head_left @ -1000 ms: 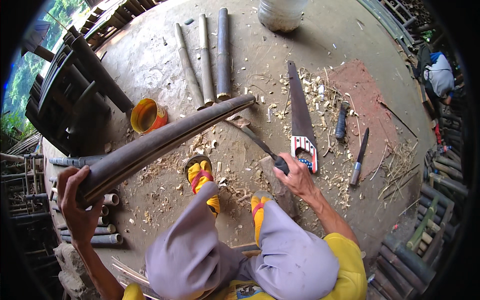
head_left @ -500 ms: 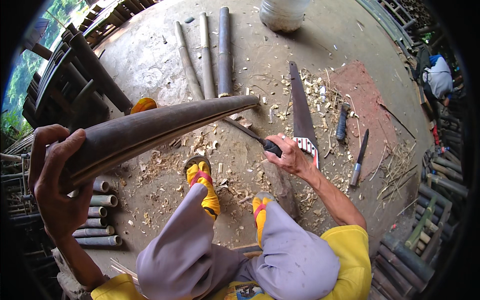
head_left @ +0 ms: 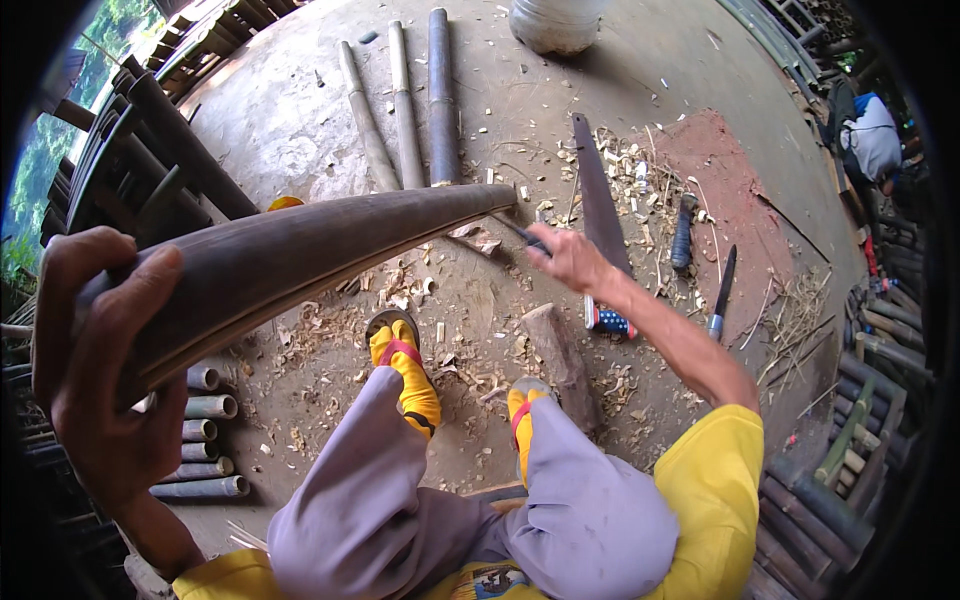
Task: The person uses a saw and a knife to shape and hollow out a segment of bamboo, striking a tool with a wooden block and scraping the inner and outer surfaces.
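A long dark bamboo pole (head_left: 300, 238) slants across in front of me, with a split running along its lower side. My left hand (head_left: 105, 380) grips its near, thick end at the left, fingers wrapped around it. At the far, narrow-looking end, my right hand (head_left: 578, 262) is closed on the dark handle of a knife (head_left: 522, 234). The knife's blade reaches to the underside of that end; whether it cuts into the bamboo is hidden. Just beyond my right wrist lies a handsaw (head_left: 598, 195) on the ground, its handle partly covered by my forearm.
A second knife (head_left: 725, 285) and a dark-handled tool (head_left: 684, 235) lie to the right on a reddish patch. A wood block (head_left: 562, 362) rests near my feet among shavings. Several bamboo lengths (head_left: 442, 100) lie ahead; cut tubes (head_left: 210, 407) are stacked left. A plastic container (head_left: 558, 22) stands far off.
My right hand has moved forward and turned, bringing the knife closer to the bamboo's far end. The near end of the bamboo, with my left hand, has shifted slightly left and looks larger.
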`<act>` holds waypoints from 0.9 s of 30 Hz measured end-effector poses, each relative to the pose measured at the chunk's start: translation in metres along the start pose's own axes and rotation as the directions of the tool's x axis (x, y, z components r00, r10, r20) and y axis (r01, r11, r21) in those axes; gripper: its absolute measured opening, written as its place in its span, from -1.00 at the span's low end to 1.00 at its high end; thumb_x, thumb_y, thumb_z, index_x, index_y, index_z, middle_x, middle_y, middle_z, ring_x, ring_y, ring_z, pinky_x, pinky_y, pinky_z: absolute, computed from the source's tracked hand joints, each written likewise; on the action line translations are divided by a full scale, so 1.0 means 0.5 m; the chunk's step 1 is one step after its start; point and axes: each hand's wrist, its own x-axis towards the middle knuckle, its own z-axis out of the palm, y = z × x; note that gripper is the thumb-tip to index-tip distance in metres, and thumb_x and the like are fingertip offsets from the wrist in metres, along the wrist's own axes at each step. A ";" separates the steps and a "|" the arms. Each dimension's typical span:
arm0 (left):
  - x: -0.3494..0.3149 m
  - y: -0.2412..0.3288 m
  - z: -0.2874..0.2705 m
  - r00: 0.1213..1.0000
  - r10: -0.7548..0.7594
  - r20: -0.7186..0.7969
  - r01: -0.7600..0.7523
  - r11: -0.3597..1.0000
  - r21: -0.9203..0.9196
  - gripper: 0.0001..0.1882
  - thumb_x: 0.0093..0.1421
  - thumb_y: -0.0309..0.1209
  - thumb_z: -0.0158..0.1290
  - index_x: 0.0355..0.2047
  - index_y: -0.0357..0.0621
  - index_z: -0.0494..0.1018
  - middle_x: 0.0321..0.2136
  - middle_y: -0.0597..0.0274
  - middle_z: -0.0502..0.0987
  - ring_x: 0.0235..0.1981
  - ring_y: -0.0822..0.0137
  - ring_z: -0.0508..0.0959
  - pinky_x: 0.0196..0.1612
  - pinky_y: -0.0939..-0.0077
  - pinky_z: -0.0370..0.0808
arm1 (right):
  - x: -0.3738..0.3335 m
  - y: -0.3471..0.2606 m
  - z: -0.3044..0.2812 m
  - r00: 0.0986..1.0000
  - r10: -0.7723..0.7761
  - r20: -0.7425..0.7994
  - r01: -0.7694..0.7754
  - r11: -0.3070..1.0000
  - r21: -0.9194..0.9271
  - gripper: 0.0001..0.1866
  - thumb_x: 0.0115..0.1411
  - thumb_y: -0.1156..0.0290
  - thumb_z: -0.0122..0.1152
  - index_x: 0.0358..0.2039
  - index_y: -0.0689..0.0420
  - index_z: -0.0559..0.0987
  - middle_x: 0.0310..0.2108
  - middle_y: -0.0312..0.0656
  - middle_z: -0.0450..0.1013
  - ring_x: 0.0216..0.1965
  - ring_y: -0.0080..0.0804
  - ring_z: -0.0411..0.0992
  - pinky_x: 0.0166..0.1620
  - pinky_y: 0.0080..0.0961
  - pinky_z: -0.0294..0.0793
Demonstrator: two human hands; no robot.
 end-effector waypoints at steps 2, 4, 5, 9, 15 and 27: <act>0.013 0.002 0.001 0.999 0.031 0.008 -0.031 0.999 0.025 -0.38 -0.43 -0.71 0.11 -0.19 -0.19 0.50 -0.27 -0.02 0.38 -0.30 0.10 0.48 -0.29 0.37 0.45 | 0.005 0.019 -0.014 0.999 -0.040 0.008 0.041 0.994 -0.103 -0.70 0.21 0.19 0.04 -0.27 0.19 0.37 -0.66 -0.01 0.39 -0.61 -0.11 0.46 -0.55 -0.23 0.50; 0.017 0.000 0.010 1.000 0.012 0.009 -0.012 1.000 0.019 -0.38 -0.43 -0.71 0.11 -0.20 -0.19 0.50 -0.27 -0.03 0.38 -0.31 0.10 0.48 -0.30 0.37 0.45 | -0.002 -0.040 -0.011 0.962 -0.225 -0.153 0.228 0.974 0.004 -0.71 0.21 0.19 0.07 -0.26 0.18 0.38 -0.64 0.00 0.40 -0.57 -0.05 0.48 -0.53 -0.17 0.50; 0.014 0.000 0.010 1.000 0.003 0.006 -0.003 1.000 0.018 -0.39 -0.44 -0.71 0.11 -0.20 -0.19 0.50 -0.27 -0.03 0.38 -0.31 0.10 0.48 -0.30 0.36 0.45 | -0.004 -0.068 -0.005 0.931 -0.298 -0.210 0.306 0.952 0.006 -0.72 0.21 0.20 0.07 -0.26 0.17 0.38 -0.64 -0.02 0.40 -0.58 -0.09 0.47 -0.53 -0.19 0.51; 0.011 -0.010 -0.003 0.997 -0.001 0.071 0.002 1.000 -0.022 -0.34 -0.37 -0.75 0.12 -0.12 -0.11 0.49 -0.17 0.03 0.38 -0.14 0.10 0.45 -0.11 0.35 0.43 | -0.001 0.009 0.011 0.913 -0.364 -0.183 0.352 0.931 -0.091 -0.69 0.24 0.18 0.01 -0.16 0.16 0.37 -0.70 -0.17 0.33 -0.70 -0.31 0.38 -0.71 -0.43 0.44; 0.029 -0.022 0.020 0.998 0.062 -0.022 -0.063 0.998 -0.002 -0.36 -0.50 -0.73 0.12 -0.22 -0.25 0.48 -0.31 0.01 0.36 -0.32 0.14 0.47 -0.32 0.39 0.45 | -0.020 -0.017 -0.005 0.985 -0.108 -0.138 0.120 0.989 0.084 -0.63 0.27 0.11 -0.07 -0.26 0.22 0.37 -0.67 -0.17 0.40 -0.70 -0.24 0.42 -0.70 -0.35 0.47; 0.052 -0.063 0.007 0.991 0.053 0.121 -0.044 0.997 -0.070 -0.30 -0.39 -0.80 0.14 -0.11 -0.11 0.45 -0.19 0.09 0.34 -0.15 0.17 0.44 -0.12 0.41 0.41 | 0.028 -0.047 -0.033 0.976 -0.185 -0.119 0.181 0.983 -0.038 -0.62 0.25 0.06 -0.06 -0.32 0.18 0.38 -0.65 -0.03 0.42 -0.62 -0.04 0.46 -0.58 -0.21 0.49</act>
